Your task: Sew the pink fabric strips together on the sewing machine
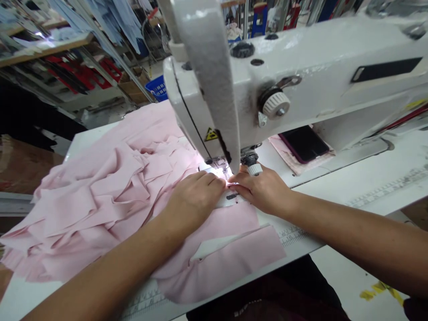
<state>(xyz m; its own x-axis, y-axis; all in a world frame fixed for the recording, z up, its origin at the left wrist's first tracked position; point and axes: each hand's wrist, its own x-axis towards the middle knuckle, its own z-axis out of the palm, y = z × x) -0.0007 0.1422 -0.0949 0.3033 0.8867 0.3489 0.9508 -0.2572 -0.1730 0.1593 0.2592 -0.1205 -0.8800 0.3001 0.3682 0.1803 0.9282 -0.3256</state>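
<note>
You are resting both hands on the sewing table point(344, 185), at the needle end of the white sewing machine point(301, 53). Your left hand point(195, 196) is lying palm down with its fingers drawn together, its fingertips reaching the small pink strip point(228, 183) just on the near side of the presser foot point(226, 173). Your right hand point(264, 189) is facing it from the right, thumb and forefinger bent close together at the same strip. Your fingers are covering most of that strip, so you cannot tell whether either hand is pinching it or only pressing it down.

A lamp is lighting the cloth brightly there. To the left, a loose heap of pink cloth point(96, 191) is spreading over the table, partly behind your left forearm. On the near side of your hands, a folded pink panel point(230, 267) is lying across printed ruler marks point(294, 236). To the right, under the machine's arm, a dark phone point(306, 143) is resting on folded pink fabric point(294, 164). On the far left, blue garments point(110, 22) are hanging, and a blue basket point(158, 88) is standing beyond the table.
</note>
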